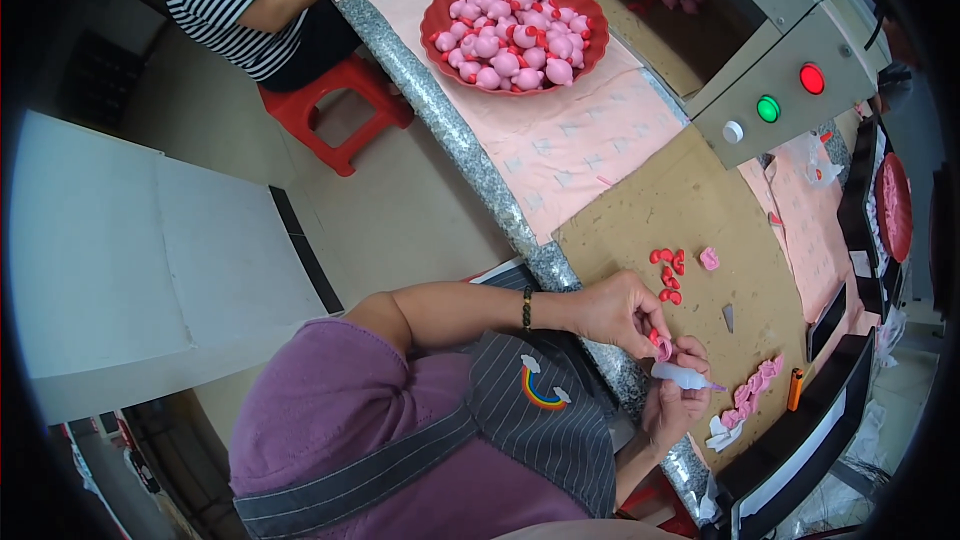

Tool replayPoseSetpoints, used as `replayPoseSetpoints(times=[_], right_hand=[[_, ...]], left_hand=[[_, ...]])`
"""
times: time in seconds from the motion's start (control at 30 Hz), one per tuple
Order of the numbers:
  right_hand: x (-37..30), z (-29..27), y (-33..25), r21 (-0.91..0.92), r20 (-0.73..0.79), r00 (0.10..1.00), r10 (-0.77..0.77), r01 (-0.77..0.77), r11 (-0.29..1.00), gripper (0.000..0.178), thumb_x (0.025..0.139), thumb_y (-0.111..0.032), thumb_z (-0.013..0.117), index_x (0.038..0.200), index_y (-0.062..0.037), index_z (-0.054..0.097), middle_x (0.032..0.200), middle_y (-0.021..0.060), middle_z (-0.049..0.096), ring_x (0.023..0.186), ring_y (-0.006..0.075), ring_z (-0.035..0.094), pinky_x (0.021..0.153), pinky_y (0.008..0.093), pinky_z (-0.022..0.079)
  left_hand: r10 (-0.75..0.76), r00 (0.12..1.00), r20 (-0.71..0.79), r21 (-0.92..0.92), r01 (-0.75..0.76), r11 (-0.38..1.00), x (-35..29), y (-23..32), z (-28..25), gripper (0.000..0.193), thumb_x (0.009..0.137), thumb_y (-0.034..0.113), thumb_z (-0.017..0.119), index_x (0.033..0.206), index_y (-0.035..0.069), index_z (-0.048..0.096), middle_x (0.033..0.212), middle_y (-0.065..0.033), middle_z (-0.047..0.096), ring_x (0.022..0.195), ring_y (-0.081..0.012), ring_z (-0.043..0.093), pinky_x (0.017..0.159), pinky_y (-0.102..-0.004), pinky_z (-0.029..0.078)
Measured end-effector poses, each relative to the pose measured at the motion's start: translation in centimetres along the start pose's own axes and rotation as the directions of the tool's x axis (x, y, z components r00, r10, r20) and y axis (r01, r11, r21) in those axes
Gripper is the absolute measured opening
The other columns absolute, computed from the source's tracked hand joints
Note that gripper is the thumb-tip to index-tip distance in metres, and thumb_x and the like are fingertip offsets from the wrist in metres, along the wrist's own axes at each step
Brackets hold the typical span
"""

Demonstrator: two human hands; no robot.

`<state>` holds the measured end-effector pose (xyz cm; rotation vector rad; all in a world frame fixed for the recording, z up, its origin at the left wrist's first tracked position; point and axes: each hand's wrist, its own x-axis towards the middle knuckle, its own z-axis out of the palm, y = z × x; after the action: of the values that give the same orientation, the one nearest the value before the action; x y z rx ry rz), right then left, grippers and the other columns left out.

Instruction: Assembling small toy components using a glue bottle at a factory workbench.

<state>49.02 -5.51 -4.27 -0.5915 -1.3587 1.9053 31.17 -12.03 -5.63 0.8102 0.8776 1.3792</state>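
Observation:
Between the fingertips of my left hand point(622, 312) is a small red and pink piece point(660, 345), its fingers closed in a pinch. My right hand point(678, 402) wraps round a small translucent squeeze bottle point(682, 376) with a purple tip pointing away from me. Its fingertips are close to the pink part of the piece; whether they touch it I cannot tell. Beyond my left hand lie several small glossy red pieces point(670, 278), with one pink ruffled piece point(709, 258) beside them. A row of pink pieces point(752, 392) lies past my right hand, near a crumpled white scrap point(722, 433).
A grey pointed blade point(728, 317) and an orange lighter-like object point(795, 389) lie on the brown board point(640, 215). A red bowl point(432, 32) holds many pink figures. The grey machine housing point(790, 80) has lit buttons. A person in stripes point(228, 5) sits on a red stool point(340, 105).

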Motion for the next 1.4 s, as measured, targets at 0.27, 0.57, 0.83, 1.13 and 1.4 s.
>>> replayPoseSetpoints(times=[0.27,0.57,0.83,1.13,1.4], right_hand=[[1.1,0.8,-0.3,-0.387,-0.085,0.995,-0.058,0.021,0.922,0.025,0.071,0.004,0.063,0.095,0.0034,0.055,0.095,0.0126,0.055,0.086,0.0177,0.054,0.078,0.0276,0.043],[2.3,1.1,-0.7,-0.466,-0.048,0.998,-0.042,0.015,0.885,0.017,0.070,0.007,0.064,0.086,0.0039,0.060,0.086,0.0074,0.058,0.074,0.0106,0.054,0.068,0.0209,0.041],[1.8,1.7,-1.2,-0.574,-0.063,0.995,-0.078,0.027,0.819,0.011,0.070,0.008,0.063,0.080,0.0045,0.063,0.077,0.0055,0.058,0.068,0.0092,0.052,0.062,0.0195,0.038],[1.8,1.9,-0.9,-0.205,-0.141,0.989,0.055,-0.083,0.975,0.029,0.076,-0.001,0.065,0.103,0.0054,0.055,0.089,0.0066,0.058,0.080,0.0142,0.057,0.074,0.0245,0.045],[0.0,0.1,-3.0,-0.439,-0.144,0.989,-0.031,-0.036,0.898,0.028,0.079,-0.010,0.062,0.101,0.0067,0.055,0.089,0.0137,0.063,0.078,0.0148,0.059,0.070,0.0245,0.045]], left_hand=[[-0.006,0.999,0.033,0.148,0.001,0.989,0.5,0.0,-0.5,0.018,0.074,-0.003,0.067,0.092,-0.006,0.063,0.084,-0.0093,0.067,0.075,-0.0089,0.062,0.065,-0.0205,0.051],[-0.100,0.994,0.039,0.022,0.099,0.995,1.0,0.7,-1.2,0.026,0.073,-0.006,0.067,0.098,-0.009,0.061,0.091,-0.0124,0.066,0.083,-0.0132,0.064,0.073,-0.0236,0.053],[-0.066,0.998,-0.024,0.089,0.068,0.994,0.6,0.4,-0.4,0.022,0.074,-0.004,0.066,0.095,-0.008,0.063,0.086,-0.0107,0.066,0.077,-0.0108,0.063,0.068,-0.0217,0.053],[0.024,1.000,-0.003,-0.081,-0.024,0.996,1.2,0.3,-1.1,0.016,0.076,-0.005,0.062,0.091,-0.006,0.058,0.090,-0.0145,0.065,0.076,-0.0130,0.064,0.068,-0.0233,0.052],[-0.086,0.996,-0.003,-0.188,0.084,0.978,1.0,1.1,-1.7,0.028,0.079,-0.001,0.060,0.106,-0.005,0.057,0.091,-0.0134,0.064,0.070,-0.0129,0.064,0.065,-0.0237,0.054]])
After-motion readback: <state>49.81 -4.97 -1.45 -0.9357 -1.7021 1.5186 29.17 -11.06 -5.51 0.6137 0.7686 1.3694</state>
